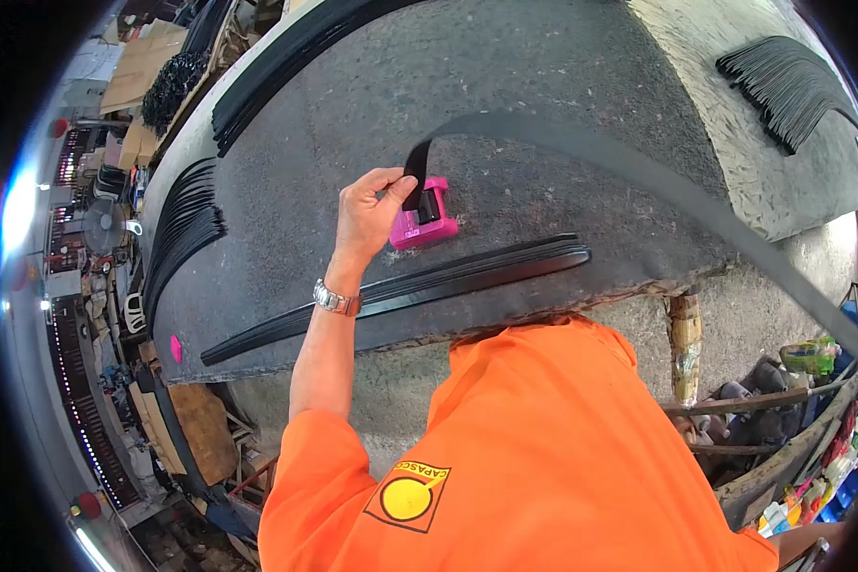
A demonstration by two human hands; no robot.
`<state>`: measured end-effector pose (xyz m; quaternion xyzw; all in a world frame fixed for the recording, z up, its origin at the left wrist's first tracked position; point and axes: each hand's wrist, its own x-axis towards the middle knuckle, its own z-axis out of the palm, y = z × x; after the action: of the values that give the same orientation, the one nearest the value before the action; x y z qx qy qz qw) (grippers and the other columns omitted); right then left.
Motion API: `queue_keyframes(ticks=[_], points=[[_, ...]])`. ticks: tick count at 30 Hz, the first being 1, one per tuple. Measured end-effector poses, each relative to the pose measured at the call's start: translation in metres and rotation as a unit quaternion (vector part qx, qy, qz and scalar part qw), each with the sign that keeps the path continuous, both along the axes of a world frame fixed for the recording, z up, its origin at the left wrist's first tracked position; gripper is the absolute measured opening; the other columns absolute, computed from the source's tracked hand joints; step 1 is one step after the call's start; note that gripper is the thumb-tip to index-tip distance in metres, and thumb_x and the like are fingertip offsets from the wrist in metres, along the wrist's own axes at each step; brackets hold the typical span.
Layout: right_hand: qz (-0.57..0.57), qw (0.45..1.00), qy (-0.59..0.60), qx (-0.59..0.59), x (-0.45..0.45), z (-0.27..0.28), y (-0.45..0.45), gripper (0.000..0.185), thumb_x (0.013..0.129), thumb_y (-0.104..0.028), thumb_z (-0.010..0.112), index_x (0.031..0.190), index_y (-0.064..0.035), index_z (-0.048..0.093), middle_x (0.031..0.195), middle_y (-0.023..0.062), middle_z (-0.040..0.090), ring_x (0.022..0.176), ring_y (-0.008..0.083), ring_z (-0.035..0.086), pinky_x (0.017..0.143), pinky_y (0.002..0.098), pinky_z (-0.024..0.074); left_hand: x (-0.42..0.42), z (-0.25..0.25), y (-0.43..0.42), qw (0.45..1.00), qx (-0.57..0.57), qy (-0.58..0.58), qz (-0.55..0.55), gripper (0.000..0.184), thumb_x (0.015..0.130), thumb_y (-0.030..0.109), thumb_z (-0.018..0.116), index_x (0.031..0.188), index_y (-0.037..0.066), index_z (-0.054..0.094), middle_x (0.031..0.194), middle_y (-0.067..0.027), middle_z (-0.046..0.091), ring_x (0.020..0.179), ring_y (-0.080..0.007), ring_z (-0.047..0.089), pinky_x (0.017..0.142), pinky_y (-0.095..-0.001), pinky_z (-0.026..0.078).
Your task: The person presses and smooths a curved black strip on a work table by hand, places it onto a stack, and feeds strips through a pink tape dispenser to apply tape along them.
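Note:
My left hand point(374, 212), with a metal watch at the wrist, is closed in a pinch on one end of a long black strap point(562, 143). The strap arches over the table and runs off the right edge of the view. Just below the pinched end, a small pink device point(424, 229) with a dark part sits on the table, close to my fingertips. A stack of black straps point(486, 272) lies along the table's near edge, partly behind my forearm. Only a bit of my right arm shows at the bottom right; the hand itself is out of view.
The dark-topped table point(582, 57) ends just before my body. More strap bundles lie at its left point(186, 214), far side point(296, 48) and right point(786, 86). A small pink piece point(176, 348) is near the left corner. Cluttered wooden bins point(791, 439) stand at lower right.

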<state>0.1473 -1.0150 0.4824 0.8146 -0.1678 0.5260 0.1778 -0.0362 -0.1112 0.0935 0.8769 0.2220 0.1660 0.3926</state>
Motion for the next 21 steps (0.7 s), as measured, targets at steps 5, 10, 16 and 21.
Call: queue_keyframes(ticks=[5,10,16,21], points=[[0.019,1.0,-0.002,-0.017,-0.022,0.01,-0.012,0.016,0.096,-0.021,0.072,0.105,-0.009,0.079,0.101,0.0125,0.079,0.09,0.0303,0.074,0.08,0.0421,0.0576,-0.006,-0.011,0.002,0.998,-0.041,-0.037,0.001,0.024,0.094,0.021,0.08,0.105,0.0,0.077,0.089,-0.0026,0.075,0.082,-0.0091,0.065,0.075,-0.0272,0.052],[-0.01,1.0,0.005,-0.003,-0.051,0.022,-0.003,0.015,0.095,-0.018,0.073,0.104,-0.007,0.078,0.099,0.012,0.078,0.088,0.0294,0.073,0.08,0.0413,0.0575,-0.005,-0.027,-0.002,0.983,-0.164,-0.083,0.009,0.023,0.096,0.022,0.079,0.106,0.001,0.077,0.092,-0.0014,0.076,0.084,-0.009,0.066,0.076,-0.027,0.054],[0.063,0.998,-0.013,-0.006,-0.066,0.027,-0.012,0.01,0.092,-0.014,0.076,0.098,-0.0075,0.079,0.095,0.0104,0.078,0.085,0.0264,0.072,0.078,0.0379,0.0577,0.018,-0.031,-0.013,0.869,-0.451,-0.199,0.055,0.015,0.102,0.02,0.07,0.101,0.006,0.071,0.093,-0.0008,0.071,0.083,-0.011,0.068,0.076,-0.0323,0.066],[0.07,0.996,0.018,-0.059,-0.051,0.005,0.068,0.016,0.092,-0.021,0.076,0.1,-0.0071,0.08,0.1,0.0118,0.079,0.091,0.0285,0.074,0.082,0.0382,0.0581,0.022,-0.004,-0.006,0.765,-0.609,-0.186,0.093,0.016,0.104,0.022,0.067,0.097,0.008,0.067,0.095,-0.0064,0.072,0.084,-0.0173,0.072,0.069,-0.0337,0.066]])
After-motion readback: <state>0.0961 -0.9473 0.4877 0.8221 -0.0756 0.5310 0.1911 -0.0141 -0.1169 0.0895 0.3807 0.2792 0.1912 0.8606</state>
